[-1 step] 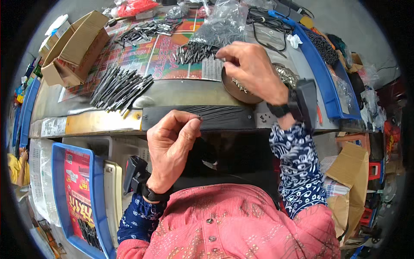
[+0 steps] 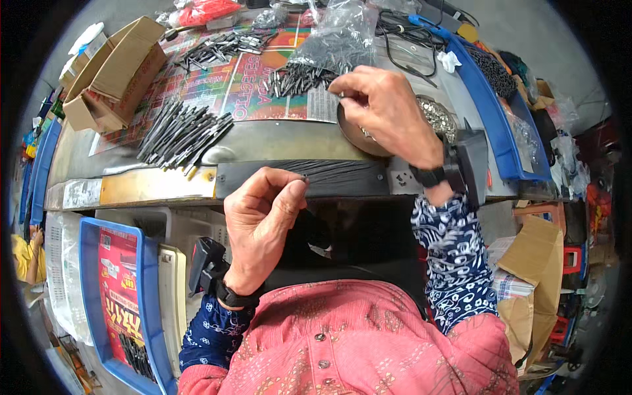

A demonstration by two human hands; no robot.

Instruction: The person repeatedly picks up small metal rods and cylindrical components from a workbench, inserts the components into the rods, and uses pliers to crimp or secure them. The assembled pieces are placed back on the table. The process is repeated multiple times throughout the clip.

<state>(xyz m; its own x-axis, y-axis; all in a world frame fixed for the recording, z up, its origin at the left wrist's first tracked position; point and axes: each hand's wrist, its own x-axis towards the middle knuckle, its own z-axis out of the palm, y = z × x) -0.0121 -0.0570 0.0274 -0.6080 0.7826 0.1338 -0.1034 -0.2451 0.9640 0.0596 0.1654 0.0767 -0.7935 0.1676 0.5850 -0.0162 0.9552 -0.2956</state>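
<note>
My left hand is raised in front of the table's near edge. Its thumb and forefinger pinch a small dark piece, mostly covered by the fingertips. Over the table, my right hand has thumb and forefinger curled toward each other at the near right side of a pile of short black pieces. Whatever lies between these fingertips is too small to make out. Below that hand is a round brown dish, partly covered by it. Small shiny metal parts show at the dish's right side.
Long black rods lie in a bundle at left, with more black pieces behind. An open cardboard box stands far left. A clear plastic bag sits at the back. Blue trays flank the table, one right, another lower left.
My right hand has shifted very slightly nearer to me and to the right. Some short black pieces in the pile lie differently. My left hand stays put.
</note>
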